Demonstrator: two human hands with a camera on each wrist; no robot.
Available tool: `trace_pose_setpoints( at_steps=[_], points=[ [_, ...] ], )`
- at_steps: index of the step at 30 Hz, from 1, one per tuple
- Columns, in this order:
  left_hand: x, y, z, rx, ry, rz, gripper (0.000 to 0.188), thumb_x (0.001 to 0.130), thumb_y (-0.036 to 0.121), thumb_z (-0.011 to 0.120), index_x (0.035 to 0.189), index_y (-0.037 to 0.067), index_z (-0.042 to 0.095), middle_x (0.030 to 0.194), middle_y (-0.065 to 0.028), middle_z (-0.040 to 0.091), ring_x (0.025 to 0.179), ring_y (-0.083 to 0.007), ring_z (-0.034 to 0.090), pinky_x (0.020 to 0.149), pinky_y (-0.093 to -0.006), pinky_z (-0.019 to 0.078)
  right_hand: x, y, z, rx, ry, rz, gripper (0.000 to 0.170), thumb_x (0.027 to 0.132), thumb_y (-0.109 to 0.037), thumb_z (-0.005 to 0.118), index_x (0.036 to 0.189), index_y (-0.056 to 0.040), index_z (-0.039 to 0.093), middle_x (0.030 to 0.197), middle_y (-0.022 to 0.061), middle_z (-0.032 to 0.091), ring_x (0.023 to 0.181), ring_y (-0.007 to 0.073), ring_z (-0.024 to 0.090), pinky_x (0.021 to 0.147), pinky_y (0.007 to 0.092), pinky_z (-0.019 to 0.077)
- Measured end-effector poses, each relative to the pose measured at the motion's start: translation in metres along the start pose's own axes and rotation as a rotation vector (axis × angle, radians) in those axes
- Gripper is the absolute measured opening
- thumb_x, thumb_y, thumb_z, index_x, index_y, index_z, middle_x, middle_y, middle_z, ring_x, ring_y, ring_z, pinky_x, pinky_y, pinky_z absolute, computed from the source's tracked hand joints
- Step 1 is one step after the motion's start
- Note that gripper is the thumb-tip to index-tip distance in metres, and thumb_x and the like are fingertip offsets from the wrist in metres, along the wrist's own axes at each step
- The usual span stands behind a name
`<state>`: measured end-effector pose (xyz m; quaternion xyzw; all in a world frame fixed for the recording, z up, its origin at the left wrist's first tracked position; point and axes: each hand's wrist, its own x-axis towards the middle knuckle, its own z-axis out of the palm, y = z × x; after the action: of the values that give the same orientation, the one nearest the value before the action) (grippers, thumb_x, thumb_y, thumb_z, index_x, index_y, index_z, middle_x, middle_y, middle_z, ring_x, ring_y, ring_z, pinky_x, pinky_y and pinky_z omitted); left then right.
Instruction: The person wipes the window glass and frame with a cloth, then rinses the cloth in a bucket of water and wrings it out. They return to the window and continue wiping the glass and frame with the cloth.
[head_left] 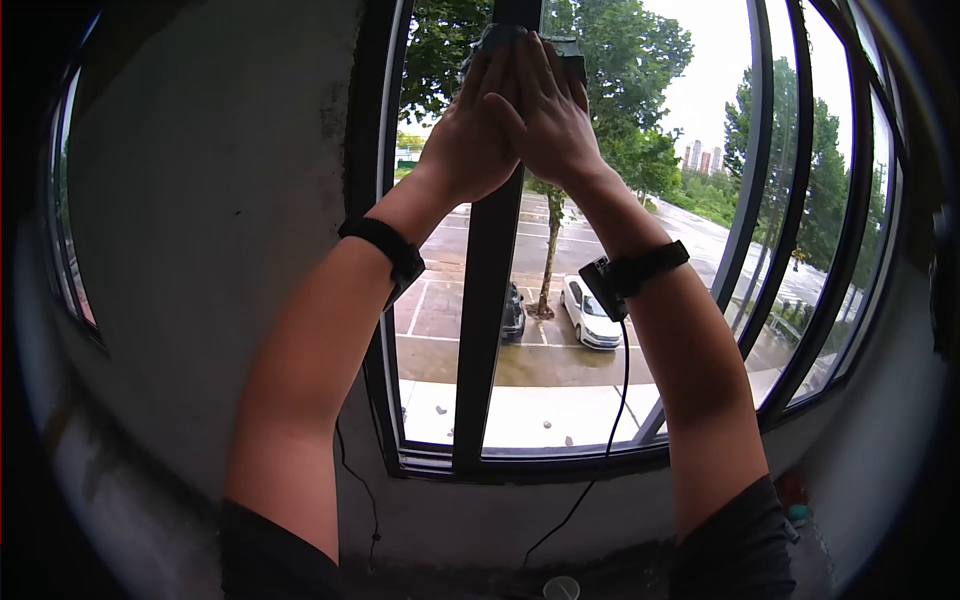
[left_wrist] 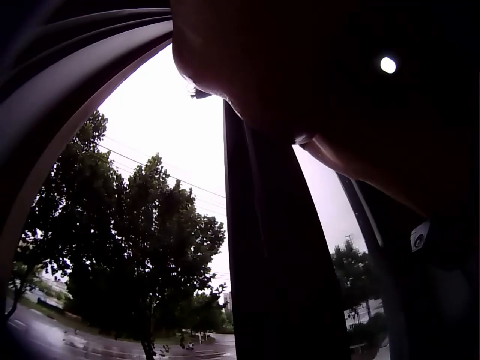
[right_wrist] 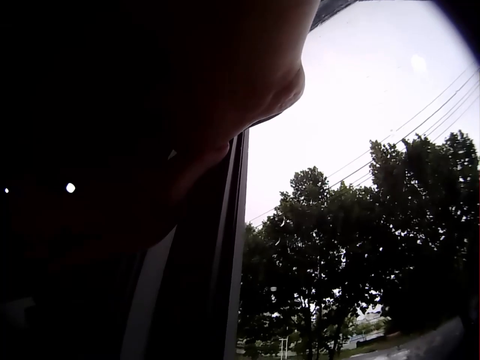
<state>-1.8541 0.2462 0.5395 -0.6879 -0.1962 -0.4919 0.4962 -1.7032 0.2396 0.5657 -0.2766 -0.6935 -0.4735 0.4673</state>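
Note:
Both arms reach up to the dark window mullion [head_left: 490, 330]. My left hand [head_left: 468, 145] and right hand [head_left: 556, 130] lie side by side, overlapping at the thumbs, with fingers straight and pointing up. Under their fingertips is a dark grey-green cloth [head_left: 568, 47], pressed against the upper part of the mullion and the glass beside it. Much of the cloth is hidden behind the fingers. In the left wrist view the left hand [left_wrist: 255, 67] is a dark shape across the mullion; in the right wrist view the right hand [right_wrist: 255, 82] is likewise in shadow.
Window panes with black frames [head_left: 800, 170] curve off to the right, and a bare grey wall [head_left: 220, 200] stands on the left. A thin black cable [head_left: 622, 390] hangs from the right wrist strap. Outside are trees and a parked white car [head_left: 590, 312]. A round lid-like object [head_left: 561, 588] lies low down.

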Motion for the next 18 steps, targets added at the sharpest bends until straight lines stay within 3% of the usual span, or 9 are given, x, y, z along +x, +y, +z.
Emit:
trace_pose_setpoints(
  at_steps=[9,18],
  points=[
    [-0.077,0.058,-0.021,-0.085,-0.234,-0.099,0.078,0.097,0.022,0.054,0.161,-0.006,0.019,0.168,-0.0254,0.016,0.159,-0.0395,0.006,0.131,-0.0493,0.0112,-0.09,-0.054,-0.007,0.088,-0.108,0.095,0.086,0.1,-0.059,0.049,0.163,-0.0053,0.026,0.17,0.0193,0.021,0.159,0.0342,0.016,0.128,0.0507,0.0085],
    [-0.155,0.104,-0.028,-0.194,-0.371,-0.2,0.078,0.097,0.022,0.054,0.162,-0.003,0.019,0.169,-0.0239,0.014,0.159,-0.0405,0.004,0.13,-0.0507,0.0153,-0.172,-0.095,-0.006,0.134,-0.211,0.159,0.087,0.098,-0.06,0.051,0.161,-0.003,0.031,0.168,0.0216,0.025,0.157,0.0374,0.022,0.126,0.0531,0.0124]
  ],
)
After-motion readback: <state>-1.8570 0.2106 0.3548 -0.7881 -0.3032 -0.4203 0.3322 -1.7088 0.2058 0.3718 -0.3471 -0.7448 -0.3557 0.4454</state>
